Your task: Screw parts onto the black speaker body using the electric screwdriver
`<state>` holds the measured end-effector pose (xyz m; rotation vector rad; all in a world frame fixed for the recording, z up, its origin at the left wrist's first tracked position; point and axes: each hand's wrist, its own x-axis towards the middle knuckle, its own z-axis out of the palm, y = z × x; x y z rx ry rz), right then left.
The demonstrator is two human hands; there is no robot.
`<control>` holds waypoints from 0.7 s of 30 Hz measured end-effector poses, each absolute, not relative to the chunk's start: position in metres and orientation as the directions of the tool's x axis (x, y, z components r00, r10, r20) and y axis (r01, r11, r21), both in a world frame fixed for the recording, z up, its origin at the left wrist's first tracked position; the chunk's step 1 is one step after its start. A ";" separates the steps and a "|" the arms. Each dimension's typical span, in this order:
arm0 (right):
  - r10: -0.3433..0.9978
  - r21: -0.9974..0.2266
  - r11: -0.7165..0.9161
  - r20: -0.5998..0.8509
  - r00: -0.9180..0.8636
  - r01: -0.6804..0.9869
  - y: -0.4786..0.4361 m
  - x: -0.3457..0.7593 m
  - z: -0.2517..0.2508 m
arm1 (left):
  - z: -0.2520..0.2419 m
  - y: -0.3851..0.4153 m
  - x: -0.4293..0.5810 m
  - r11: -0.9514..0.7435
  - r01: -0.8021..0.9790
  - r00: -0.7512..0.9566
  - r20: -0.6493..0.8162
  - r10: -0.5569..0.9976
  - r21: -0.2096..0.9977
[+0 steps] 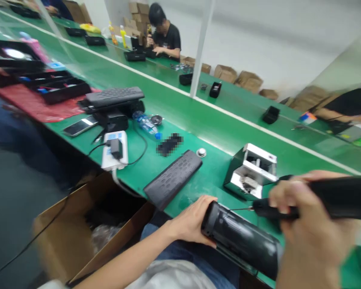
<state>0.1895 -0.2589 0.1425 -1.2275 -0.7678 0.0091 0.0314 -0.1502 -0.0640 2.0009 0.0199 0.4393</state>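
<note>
Glossy rounded casing (pixel 242 241) has the left hand (pixel 192 220) curled round its end, the right hand (pixel 314 218) clenching a thin-tipped driver (pixel 262 209).

phone (pixel 78 127), power strip (pixel 107 159), bottle (pixel 145 123) (blue-capped)

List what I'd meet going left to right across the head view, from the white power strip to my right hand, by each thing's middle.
White power strip, blue-capped bottle, dark perforated panel, your left hand, black cylindrical device, your right hand.
</note>
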 end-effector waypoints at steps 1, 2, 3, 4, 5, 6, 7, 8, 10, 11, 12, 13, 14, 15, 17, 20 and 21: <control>0.461 -0.848 0.394 0.516 0.722 0.355 -0.258 0.191 0.133 | -0.064 -0.152 0.030 -0.446 -0.155 0.939 0.272 0.212 0.882; 0.521 -0.868 0.413 0.473 0.711 0.276 -0.257 0.193 0.123 | -0.065 -0.153 0.029 -0.428 -0.115 0.944 0.232 0.233 0.897; 0.557 -0.878 0.401 0.460 0.691 0.261 -0.256 0.195 0.113 | -0.067 -0.154 0.028 -0.405 -0.058 0.950 0.175 0.259 0.913; 0.559 -0.884 0.383 0.453 0.695 0.268 -0.255 0.197 0.102 | -0.070 -0.154 0.028 -0.383 -0.004 0.950 0.124 0.288 0.924; 0.572 -0.889 0.372 0.446 0.688 0.267 -0.253 0.200 0.093 | -0.074 -0.153 0.028 -0.366 0.038 0.948 0.083 0.308 0.930; 0.581 -0.890 0.365 0.447 0.680 0.273 -0.251 0.202 0.085 | -0.078 -0.152 0.028 -0.358 0.065 0.947 0.055 0.316 0.932; 0.592 -0.891 0.363 0.447 0.670 0.274 -0.249 0.203 0.078 | -0.081 -0.151 0.028 -0.355 0.079 0.945 0.044 0.324 0.932; 0.609 -0.892 0.364 0.447 0.656 0.270 -0.248 0.204 0.074 | -0.084 -0.150 0.029 -0.356 0.082 0.942 0.044 0.331 0.931; 0.638 -0.894 0.367 0.443 0.630 0.257 -0.247 0.204 0.068 | -0.088 -0.149 0.029 -0.364 0.076 0.938 0.058 0.343 0.928; 0.648 -0.894 0.371 0.442 0.620 0.250 -0.247 0.204 0.067 | -0.090 -0.149 0.029 -0.368 0.076 0.934 0.063 0.351 0.927; 0.653 -0.894 0.377 0.443 0.614 0.244 -0.247 0.204 0.066 | -0.091 -0.150 0.029 -0.371 0.078 0.933 0.064 0.355 0.925; 0.655 -0.892 0.384 0.445 0.610 0.239 -0.247 0.205 0.065 | -0.093 -0.150 0.029 -0.373 0.079 0.932 0.064 0.356 0.924; 0.655 -0.890 0.391 0.448 0.608 0.235 -0.247 0.206 0.064 | -0.095 -0.150 0.029 -0.374 0.078 0.932 0.065 0.356 0.924; 0.657 -0.889 0.396 0.450 0.604 0.231 -0.247 0.208 0.063 | -0.097 -0.151 0.030 -0.373 0.074 0.929 0.071 0.362 0.925; 0.664 -0.890 0.397 0.448 0.598 0.226 -0.248 0.210 0.061 | -0.100 -0.152 0.030 -0.369 0.059 0.920 0.093 0.380 0.927; 0.674 -0.895 0.381 0.439 0.594 0.230 -0.248 0.210 0.061 | -0.100 -0.153 0.029 -0.362 0.057 0.918 0.094 0.384 0.930; 0.673 -0.896 0.376 0.439 0.595 0.236 -0.248 0.209 0.062 | -0.098 -0.153 0.029 -0.362 0.059 0.924 0.087 0.373 0.930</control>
